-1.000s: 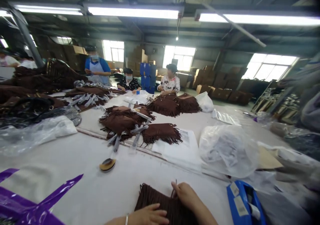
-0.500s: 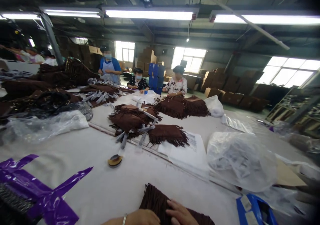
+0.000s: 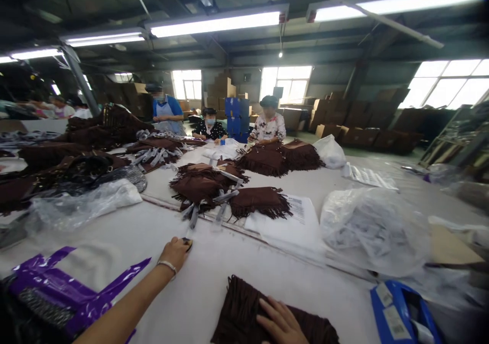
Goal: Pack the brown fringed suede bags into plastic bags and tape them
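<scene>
One brown fringed piece [image 3: 240,311] lies, seemingly unfinished, under the right hand [image 3: 284,327], its fingers apart, while the left hand [image 3: 174,253], farther forward, touches a small dark-and-yellow object [image 3: 187,242], grip unclear, and more fringed pieces [image 3: 257,201], done or waiting I cannot tell, lie beyond both

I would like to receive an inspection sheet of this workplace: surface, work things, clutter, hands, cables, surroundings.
Surface: white-covered table, seam running across it.
Work things: brown fringed piece near the wearer; small dark-and-yellow object, partly hidden.
Clutter: purple strips, clear plastic bag, blue plastic item with labels.
Hands: left hand at the small object, grip unclear; right hand resting on the fringed piece, fingers extended.
Cables: thin cord with lit bulb hanging overhead.
Surroundings: three people across the table, cardboard boxes, windows.
</scene>
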The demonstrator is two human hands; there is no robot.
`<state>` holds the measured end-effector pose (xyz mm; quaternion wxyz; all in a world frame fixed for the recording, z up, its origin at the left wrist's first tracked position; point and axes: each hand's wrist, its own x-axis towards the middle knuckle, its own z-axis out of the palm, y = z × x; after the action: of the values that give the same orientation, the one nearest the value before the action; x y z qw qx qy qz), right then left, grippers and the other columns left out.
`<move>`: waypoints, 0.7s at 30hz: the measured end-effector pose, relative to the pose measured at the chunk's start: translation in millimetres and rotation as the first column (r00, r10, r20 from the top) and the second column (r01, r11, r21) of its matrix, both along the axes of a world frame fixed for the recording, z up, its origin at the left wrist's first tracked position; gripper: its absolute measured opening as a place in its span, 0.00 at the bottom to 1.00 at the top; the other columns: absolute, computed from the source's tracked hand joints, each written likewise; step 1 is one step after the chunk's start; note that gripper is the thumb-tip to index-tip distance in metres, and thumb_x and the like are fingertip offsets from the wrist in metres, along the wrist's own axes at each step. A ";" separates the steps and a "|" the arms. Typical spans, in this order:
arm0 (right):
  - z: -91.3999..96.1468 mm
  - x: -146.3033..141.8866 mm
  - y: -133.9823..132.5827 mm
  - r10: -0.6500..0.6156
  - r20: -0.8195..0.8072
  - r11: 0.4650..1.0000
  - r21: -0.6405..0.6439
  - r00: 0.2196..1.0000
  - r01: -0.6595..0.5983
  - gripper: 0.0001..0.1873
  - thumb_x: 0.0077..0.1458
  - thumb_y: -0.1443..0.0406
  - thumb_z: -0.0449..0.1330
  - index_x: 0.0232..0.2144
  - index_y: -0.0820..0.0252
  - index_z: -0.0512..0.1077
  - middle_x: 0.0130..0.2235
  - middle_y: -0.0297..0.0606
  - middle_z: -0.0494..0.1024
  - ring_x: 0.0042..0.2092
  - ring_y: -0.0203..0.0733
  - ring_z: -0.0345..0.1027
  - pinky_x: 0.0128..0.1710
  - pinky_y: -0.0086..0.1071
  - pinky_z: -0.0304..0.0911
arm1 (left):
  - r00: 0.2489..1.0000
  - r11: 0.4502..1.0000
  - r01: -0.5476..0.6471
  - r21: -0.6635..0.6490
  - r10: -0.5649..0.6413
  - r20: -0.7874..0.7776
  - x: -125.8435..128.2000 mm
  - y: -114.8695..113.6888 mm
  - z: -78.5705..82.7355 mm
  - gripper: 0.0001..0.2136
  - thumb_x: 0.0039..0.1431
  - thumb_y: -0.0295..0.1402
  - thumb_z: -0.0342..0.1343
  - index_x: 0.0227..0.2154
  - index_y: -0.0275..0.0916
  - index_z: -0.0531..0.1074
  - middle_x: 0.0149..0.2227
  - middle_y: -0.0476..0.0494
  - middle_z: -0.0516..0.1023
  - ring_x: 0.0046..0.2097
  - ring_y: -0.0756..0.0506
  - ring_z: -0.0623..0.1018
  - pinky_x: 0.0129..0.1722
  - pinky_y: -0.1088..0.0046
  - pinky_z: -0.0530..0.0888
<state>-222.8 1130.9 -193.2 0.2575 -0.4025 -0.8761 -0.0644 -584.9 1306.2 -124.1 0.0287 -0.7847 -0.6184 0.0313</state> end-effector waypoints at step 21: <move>-6.9 2.2 4.1 -0.037 -0.111 0.994 0.095 0.993 0.048 0.26 0.53 0.46 0.54 0.50 0.48 0.67 0.54 0.33 0.70 0.54 0.45 0.65 0.51 0.36 0.65 | 0.565 0.564 0.821 0.086 -0.825 0.021 263.1 74.1 -13.1 0.08 0.57 0.22 0.50 0.32 0.30 0.74 0.38 0.32 0.76 0.48 0.39 0.69 0.46 0.61 0.65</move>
<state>-220.6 1135.1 -200.1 0.3230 -0.4109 -0.8477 -0.0905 -321.8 1380.3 -137.3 0.0478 -0.9815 -0.1832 -0.0292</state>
